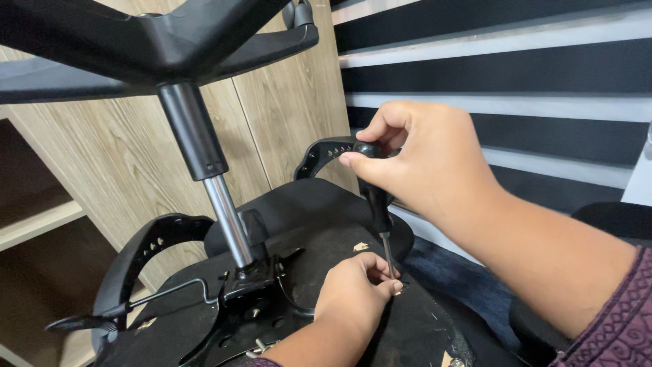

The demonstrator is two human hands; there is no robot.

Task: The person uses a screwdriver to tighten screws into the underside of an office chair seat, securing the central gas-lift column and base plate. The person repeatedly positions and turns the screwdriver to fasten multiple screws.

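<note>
An office chair lies upside down, its black seat underside (421,326) facing up. My right hand (428,160) grips the round top of a black-handled screwdriver (375,197), held upright with its thin metal shaft down on the seat underside. My left hand (353,292) rests on the underside, fingertips pinched around the screwdriver tip near a small pale mark; what lies under the tip is hidden. The gas lift column (204,163) rises from the metal mechanism plate (255,292) to the star base (156,41) at the top left.
Black armrests (136,258) curve at the left and behind at the armrest (326,153). A lever (136,306) sticks out to the left. Wooden cabinet panels (285,102) stand behind, a striped blind (509,68) on the right.
</note>
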